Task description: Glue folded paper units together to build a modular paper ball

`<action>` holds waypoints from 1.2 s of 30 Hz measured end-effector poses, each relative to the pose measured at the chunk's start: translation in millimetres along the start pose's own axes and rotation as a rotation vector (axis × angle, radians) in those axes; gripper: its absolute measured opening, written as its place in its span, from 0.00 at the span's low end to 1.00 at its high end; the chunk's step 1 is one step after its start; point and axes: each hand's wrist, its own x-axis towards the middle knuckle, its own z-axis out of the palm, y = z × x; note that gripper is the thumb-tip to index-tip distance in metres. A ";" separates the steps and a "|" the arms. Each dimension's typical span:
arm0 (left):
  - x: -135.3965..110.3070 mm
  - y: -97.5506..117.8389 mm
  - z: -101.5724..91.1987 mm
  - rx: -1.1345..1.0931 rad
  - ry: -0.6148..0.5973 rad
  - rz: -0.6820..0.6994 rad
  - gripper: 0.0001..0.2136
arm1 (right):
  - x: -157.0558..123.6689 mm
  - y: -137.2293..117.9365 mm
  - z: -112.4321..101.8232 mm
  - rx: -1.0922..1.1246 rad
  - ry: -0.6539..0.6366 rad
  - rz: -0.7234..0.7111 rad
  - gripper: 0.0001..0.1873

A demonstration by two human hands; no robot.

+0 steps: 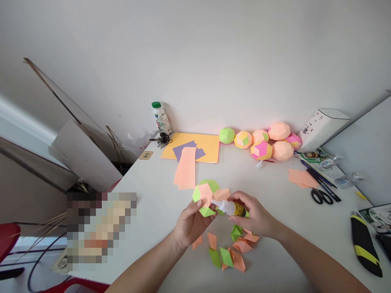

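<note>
In my left hand (193, 221) I hold a partly built paper ball (205, 193) of peach and green folded pieces, the thumb pressing on its near face. My right hand (251, 211) grips a small white glue bottle (229, 206) with a yellow label. The bottle lies nearly level, its nozzle tip at the right edge of the paper ball; whether it touches I cannot tell. Below my hands several loose folded pieces lie on the table, among them a green piece (226, 257) and a peach piece (237, 260). My left fingers behind the ball are partly hidden.
Finished paper balls (279, 131) line the wall at the back. Peach strips (188, 169) lie over a purple sheet and an orange-yellow sheet (210, 146). At left back stand keys (163, 139) and a bottle (161, 118). Scissors (322, 196) and a utility knife (365, 244) lie right.
</note>
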 end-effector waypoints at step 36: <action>-1.0 -0.2 0.0 -0.027 0.035 -0.019 0.09 | -0.3 0.1 2.1 -0.019 0.143 0.006 0.16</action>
